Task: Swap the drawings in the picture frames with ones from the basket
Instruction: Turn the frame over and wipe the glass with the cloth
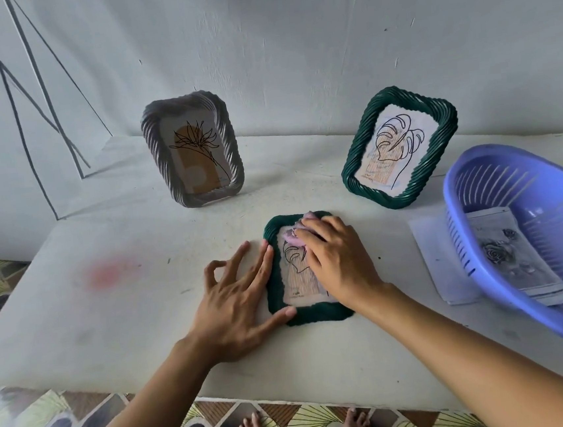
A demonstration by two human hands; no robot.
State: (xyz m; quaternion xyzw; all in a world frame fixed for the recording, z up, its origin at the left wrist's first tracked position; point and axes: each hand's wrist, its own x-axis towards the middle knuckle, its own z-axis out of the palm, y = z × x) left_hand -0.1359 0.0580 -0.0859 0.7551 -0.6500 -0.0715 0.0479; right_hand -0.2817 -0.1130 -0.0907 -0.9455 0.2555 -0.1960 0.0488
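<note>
Head view, the only one.

Step in hand: looks like wiping the glass, not the swap proper. The flat frame (312,317) lies face up on the table (145,312), near the front edge, between the person's two hands.

Right hand (332,260): fingers curled over a bunched lilac cloth (292,238), pressing it on the glass near the top rim.

Left hand (237,307): spread, holding nothing. Straight fingers lie against the frame's left edge, thumb at its bottom corner (steadying it, I judge).

The frame: dark green rope-twist rim, leaf line drawing over striped paper. Whether this drawing is the new one, cannot tell.

Basket (477,187) stands well to the right, tilted, with prints (504,253) inside (top one a grey rose).

Next move, as I judge: if unswapped, flip the frame, open its back, and fetch a print.
</note>
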